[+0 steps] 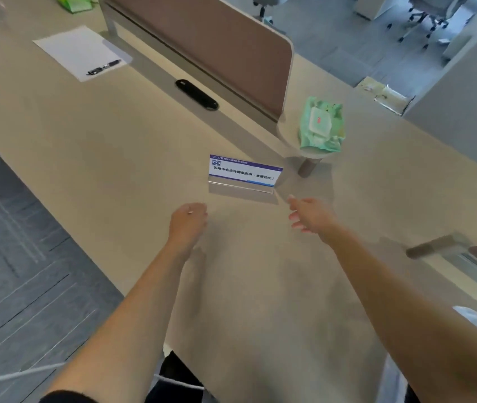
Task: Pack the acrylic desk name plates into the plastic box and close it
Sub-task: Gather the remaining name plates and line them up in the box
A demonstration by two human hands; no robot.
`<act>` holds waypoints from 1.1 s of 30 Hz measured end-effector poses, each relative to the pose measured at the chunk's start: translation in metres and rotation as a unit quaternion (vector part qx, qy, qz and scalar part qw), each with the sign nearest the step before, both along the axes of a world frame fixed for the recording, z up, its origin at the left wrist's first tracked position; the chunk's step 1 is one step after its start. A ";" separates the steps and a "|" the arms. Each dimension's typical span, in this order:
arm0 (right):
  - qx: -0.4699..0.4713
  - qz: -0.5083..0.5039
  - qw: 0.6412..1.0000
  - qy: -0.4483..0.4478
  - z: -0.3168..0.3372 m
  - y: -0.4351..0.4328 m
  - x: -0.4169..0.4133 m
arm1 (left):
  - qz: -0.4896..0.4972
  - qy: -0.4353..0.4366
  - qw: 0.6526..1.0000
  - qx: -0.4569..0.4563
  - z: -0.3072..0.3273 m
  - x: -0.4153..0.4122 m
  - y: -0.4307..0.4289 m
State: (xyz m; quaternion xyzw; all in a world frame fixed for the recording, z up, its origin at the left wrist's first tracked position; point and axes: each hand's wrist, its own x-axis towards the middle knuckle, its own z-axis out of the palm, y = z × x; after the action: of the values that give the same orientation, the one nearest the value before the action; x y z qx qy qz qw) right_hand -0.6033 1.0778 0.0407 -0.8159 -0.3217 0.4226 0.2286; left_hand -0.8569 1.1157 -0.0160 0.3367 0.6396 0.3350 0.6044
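One acrylic desk name plate (244, 173) stands upright on the beige desk (115, 158), a clear holder with a white and blue card with printed text. My left hand (188, 221) hovers just below its left end, fingers curled, holding nothing that I can see. My right hand (308, 214) is just right of the plate's lower right corner, fingers spread and apart from it. Both hands are close to the plate without touching it. No plastic box is in view.
A green wet-wipe pack (321, 126) lies on a small round stand behind the plate. A brown divider panel (217, 48) runs along the desk's back. A paper sheet with a pen (104, 67) lies far left. The desk edge and grey carpet are at left.
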 end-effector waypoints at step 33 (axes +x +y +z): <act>-0.011 0.212 0.929 -0.302 0.016 0.102 0.013 | -0.294 0.222 0.922 0.120 -0.038 0.011 0.067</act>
State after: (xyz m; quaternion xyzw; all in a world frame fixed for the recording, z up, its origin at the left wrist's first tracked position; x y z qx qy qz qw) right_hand -0.5903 1.1796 0.0564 -0.8202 -0.5365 0.1979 0.0166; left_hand -0.8460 1.1823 -0.0539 0.6453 0.5847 0.1335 0.4731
